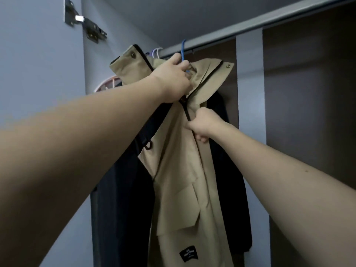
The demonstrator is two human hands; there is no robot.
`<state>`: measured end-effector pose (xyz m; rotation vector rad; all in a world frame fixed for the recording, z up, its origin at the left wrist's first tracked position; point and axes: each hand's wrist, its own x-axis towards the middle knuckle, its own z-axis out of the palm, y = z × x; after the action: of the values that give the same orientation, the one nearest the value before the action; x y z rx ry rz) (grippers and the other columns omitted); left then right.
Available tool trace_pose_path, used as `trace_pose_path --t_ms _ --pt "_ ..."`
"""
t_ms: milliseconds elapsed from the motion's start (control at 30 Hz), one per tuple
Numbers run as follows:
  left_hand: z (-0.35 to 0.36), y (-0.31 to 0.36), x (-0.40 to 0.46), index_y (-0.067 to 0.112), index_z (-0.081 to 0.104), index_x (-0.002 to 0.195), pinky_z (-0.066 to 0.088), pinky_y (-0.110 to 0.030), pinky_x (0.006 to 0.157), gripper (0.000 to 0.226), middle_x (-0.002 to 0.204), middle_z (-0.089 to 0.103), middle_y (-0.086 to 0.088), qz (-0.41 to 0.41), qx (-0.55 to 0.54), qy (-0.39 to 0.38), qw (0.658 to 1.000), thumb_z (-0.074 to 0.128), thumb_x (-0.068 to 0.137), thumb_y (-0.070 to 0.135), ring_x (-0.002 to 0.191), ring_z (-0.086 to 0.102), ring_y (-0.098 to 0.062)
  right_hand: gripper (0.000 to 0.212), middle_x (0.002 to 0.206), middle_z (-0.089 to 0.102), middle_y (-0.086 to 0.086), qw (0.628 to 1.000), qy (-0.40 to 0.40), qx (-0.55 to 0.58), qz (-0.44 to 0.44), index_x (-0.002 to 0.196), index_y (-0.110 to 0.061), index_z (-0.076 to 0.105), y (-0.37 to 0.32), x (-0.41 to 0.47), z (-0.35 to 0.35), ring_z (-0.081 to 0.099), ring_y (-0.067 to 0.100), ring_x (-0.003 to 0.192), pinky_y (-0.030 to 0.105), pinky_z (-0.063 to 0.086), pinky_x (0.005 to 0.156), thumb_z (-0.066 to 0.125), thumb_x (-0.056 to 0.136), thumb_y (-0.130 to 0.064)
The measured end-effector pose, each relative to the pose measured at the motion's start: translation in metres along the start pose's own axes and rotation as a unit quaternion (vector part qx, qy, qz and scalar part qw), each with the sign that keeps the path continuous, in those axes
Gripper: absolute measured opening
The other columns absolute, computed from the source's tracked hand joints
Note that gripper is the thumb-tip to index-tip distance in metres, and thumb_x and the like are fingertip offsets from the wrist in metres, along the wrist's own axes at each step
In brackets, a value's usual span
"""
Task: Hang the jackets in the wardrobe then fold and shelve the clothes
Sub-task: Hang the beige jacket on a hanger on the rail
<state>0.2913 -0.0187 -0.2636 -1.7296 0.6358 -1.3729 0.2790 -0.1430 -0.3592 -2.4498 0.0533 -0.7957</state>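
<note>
A beige jacket (179,180) with a dark zip hangs on a blue hanger (183,49), whose hook is over the grey wardrobe rail (221,38). My left hand (173,78) grips the hanger's neck and the jacket's collar from the front. Lower down, my right hand (204,125) pinches the jacket's front edge beside the zip. Dark jackets (123,199) hang behind and to both sides of the beige one.
The open wardrobe door (38,74) with its metal hinge (84,22) stands on the left. White hangers (157,52) sit on the rail left of the blue one. A pink round rack (107,83) shows behind the collar. The wardrobe's right half is dark.
</note>
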Motion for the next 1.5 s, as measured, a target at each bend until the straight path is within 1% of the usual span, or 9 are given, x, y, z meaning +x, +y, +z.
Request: trace_pose_path --t_ms 200,333,533,700,933,1067,1200,1367,1500 --pt "0.023 -0.03 0.022 0.03 0.069 0.105 0.023 -0.045 0.106 0.024 0.108 0.063 0.01 -0.005 -0.025 0.02 0.999 0.046 0.099 0.032 0.112 0.039 -0.025 0.021 0.082 0.063 0.012 0.994 0.055 -0.067 -0.067 0.068 -0.014 0.049 -0.018 0.038 -0.01 0.061 0.028 0.063 0.027 0.046 0.054 0.054 0.088 -0.014" --pt "0.034 -0.043 0.043 0.027 0.07 0.107 0.019 -0.05 0.11 0.027 0.108 0.062 0.01 -0.05 -0.003 -0.002 0.999 0.045 0.097 0.028 0.117 0.035 -0.027 0.02 0.092 0.068 0.026 0.991 -0.061 -0.122 -0.012 0.097 0.005 0.063 -0.013 0.043 0.0 0.061 0.027 0.05 0.039 0.06 0.061 0.051 0.091 -0.01" --pt "0.04 -0.076 0.052 0.019 0.069 0.103 0.023 -0.049 0.103 0.024 0.091 0.053 0.001 -0.168 -0.065 0.046 0.982 0.047 0.093 0.021 0.108 0.04 -0.03 0.037 0.083 0.064 0.014 0.942 -0.262 -0.169 0.124 0.111 0.005 0.063 -0.029 0.048 -0.012 0.057 0.018 0.061 0.026 0.05 0.056 0.047 0.103 -0.027" --pt "0.043 -0.071 0.058 0.017 0.062 0.112 0.027 -0.037 0.079 0.022 0.107 0.06 -0.008 -0.134 -0.167 0.07 0.974 0.044 0.101 0.025 0.098 0.059 -0.033 0.042 0.072 0.058 0.004 0.989 0.051 -0.126 -0.053 0.069 -0.012 0.051 -0.05 0.055 -0.044 0.056 0.026 0.066 0.029 0.043 0.059 0.067 0.086 -0.047" --pt "0.034 -0.098 0.064 0.023 0.061 0.092 0.029 -0.043 0.093 0.015 0.105 0.068 -0.009 -0.212 -0.175 0.016 0.961 0.047 0.096 0.027 0.101 0.059 -0.032 0.012 0.083 0.057 0.003 0.988 0.049 -0.14 -0.047 0.074 -0.014 0.049 -0.051 0.059 -0.037 0.055 0.026 0.077 0.026 0.034 0.053 0.056 0.084 -0.013" --pt "0.04 -0.073 0.065 0.018 0.058 0.1 0.031 -0.04 0.081 0.022 0.113 0.065 -0.012 -0.26 -0.321 -0.003 0.911 0.042 0.099 0.033 0.103 0.059 -0.034 0.022 0.093 0.063 0.006 0.989 0.054 -0.129 -0.046 0.078 -0.017 0.054 -0.041 0.062 -0.039 0.059 0.029 0.083 0.028 0.041 0.062 0.062 0.087 -0.034" --pt "0.043 -0.071 0.045 0.02 0.046 0.1 0.033 -0.04 0.079 0.03 0.117 0.061 -0.01 -0.26 -0.376 -0.048 0.888 0.042 0.096 0.05 0.105 0.056 -0.034 0.038 0.109 0.054 0.002 0.959 0.257 -0.031 -0.111 0.1 -0.023 0.05 -0.025 0.072 -0.063 0.049 0.026 0.105 0.034 0.036 0.081 0.064 0.083 -0.054" --pt "0.039 -0.082 0.025 0.016 0.07 0.095 0.043 -0.028 0.07 0.02 0.101 0.067 -0.002 -0.271 -0.565 -0.058 0.777 0.06 0.094 0.034 0.091 0.059 -0.021 0.029 0.066 0.053 -0.009 0.962 0.203 0.02 -0.179 0.068 -0.02 0.052 -0.041 0.083 -0.087 0.051 0.014 0.067 0.029 0.034 0.054 0.062 0.09 -0.037" --pt "0.034 -0.091 0.023 0.021 0.063 0.078 0.043 -0.026 0.06 0.012 0.083 0.062 0.004 -0.313 -0.623 -0.037 0.716 0.07 0.088 0.022 0.073 0.056 -0.013 0.028 0.061 0.054 -0.004 0.947 0.208 0.035 -0.241 0.066 -0.015 0.058 -0.042 0.076 -0.086 0.047 0.011 0.06 0.031 0.035 0.055 0.062 0.09 -0.03"
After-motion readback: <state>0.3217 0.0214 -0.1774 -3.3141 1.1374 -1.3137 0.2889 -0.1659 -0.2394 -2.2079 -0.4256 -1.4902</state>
